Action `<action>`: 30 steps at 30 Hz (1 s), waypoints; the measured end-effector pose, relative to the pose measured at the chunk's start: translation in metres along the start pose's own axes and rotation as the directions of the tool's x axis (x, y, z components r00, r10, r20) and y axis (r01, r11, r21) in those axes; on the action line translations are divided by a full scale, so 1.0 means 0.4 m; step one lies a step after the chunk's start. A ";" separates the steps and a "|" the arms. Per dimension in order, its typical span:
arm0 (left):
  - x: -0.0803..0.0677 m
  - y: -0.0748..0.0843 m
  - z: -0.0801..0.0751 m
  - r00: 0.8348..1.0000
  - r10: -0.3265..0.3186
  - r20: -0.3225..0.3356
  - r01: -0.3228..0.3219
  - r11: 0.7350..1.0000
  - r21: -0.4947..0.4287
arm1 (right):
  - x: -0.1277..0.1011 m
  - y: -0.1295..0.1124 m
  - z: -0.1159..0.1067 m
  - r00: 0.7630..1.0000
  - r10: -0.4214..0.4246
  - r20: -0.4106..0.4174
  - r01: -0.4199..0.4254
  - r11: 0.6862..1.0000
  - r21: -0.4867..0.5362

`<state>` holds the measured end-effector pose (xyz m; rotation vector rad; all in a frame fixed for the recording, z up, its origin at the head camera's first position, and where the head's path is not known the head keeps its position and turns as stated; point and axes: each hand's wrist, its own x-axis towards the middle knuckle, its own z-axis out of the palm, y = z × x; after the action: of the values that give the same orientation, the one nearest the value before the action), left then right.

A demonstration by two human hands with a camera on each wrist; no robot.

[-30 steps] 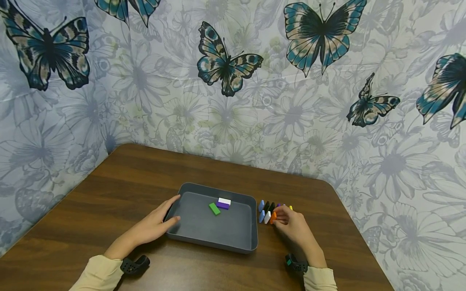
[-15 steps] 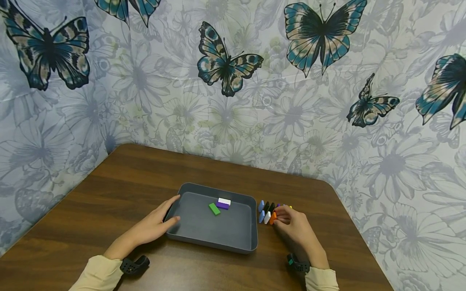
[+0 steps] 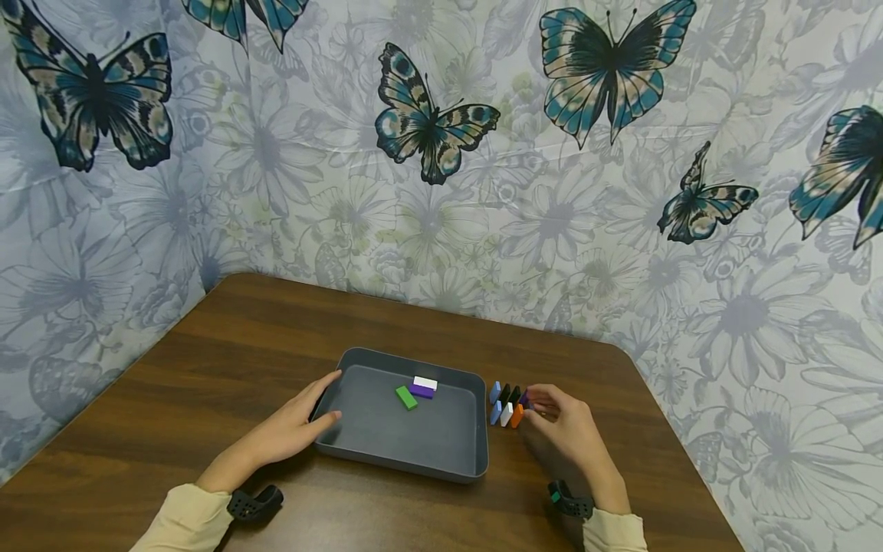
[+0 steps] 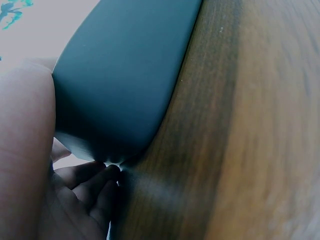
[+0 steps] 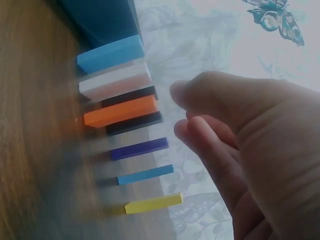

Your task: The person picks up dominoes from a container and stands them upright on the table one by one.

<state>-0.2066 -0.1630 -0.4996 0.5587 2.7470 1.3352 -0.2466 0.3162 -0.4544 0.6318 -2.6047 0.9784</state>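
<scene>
Left hand rested open against the gray tray's left wall, while right hand, fingers loosely curled and holding nothing, hovered beside the upright blocks right of the tray.

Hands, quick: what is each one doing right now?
Left hand: open, fingers against the grey tray.
Right hand: open, holding nothing, by the standing dominoes.

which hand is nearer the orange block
Right. The right hand hovers just beside the orange block, apparently not touching it; the left hand rests on the tray's far side.
</scene>
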 end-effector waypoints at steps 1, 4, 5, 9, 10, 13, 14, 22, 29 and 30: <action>0.000 0.000 0.000 1.000 0.000 0.000 0.000 1.000 0.001 | 0.002 -0.002 -0.001 1.000 -0.007 -0.004 0.007 1.000 0.002; 0.001 0.000 0.001 1.000 -0.003 -0.001 0.003 1.000 -0.001 | 0.007 -0.012 -0.003 0.999 -0.030 -0.021 0.031 1.000 0.007; 0.001 -0.001 0.001 1.000 0.000 -0.001 0.000 1.000 0.000 | 0.009 -0.016 -0.003 0.999 -0.040 -0.029 0.040 0.999 0.006; 0.003 -0.003 0.003 1.000 -0.004 -0.001 0.004 1.000 -0.001 | 0.016 -0.031 -0.002 0.995 -0.079 -0.058 0.079 0.997 0.000; 0.003 -0.003 0.003 1.000 -0.003 -0.002 0.003 1.000 0.000 | 0.018 -0.034 -0.002 0.994 -0.086 -0.062 0.086 0.996 -0.005; 0.002 -0.005 0.003 1.000 -0.001 -0.004 0.001 1.000 0.007 | 0.026 -0.045 -0.002 0.993 -0.097 -0.064 0.096 0.995 -0.005; 0.001 -0.004 0.002 1.000 -0.002 -0.005 0.002 1.000 0.008 | 0.029 -0.050 -0.002 0.994 -0.095 -0.062 0.095 0.995 -0.005; -0.004 -0.002 -0.002 1.000 0.001 -0.009 -0.001 1.000 0.006 | 0.057 -0.085 0.007 0.990 -0.135 -0.052 0.135 0.991 0.009; -0.001 -0.008 0.000 1.000 0.004 -0.006 -0.004 1.000 0.008 | 0.071 -0.115 0.029 0.990 -0.130 -0.049 0.130 0.991 0.002; -0.001 -0.009 0.000 1.000 0.005 -0.006 -0.005 1.000 0.008 | 0.072 -0.119 0.033 0.990 -0.129 -0.053 0.129 0.992 0.003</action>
<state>-0.2074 -0.1651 -0.5024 0.5633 2.7591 1.3298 -0.2494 0.2665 -0.4259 0.7561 -2.4816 0.9505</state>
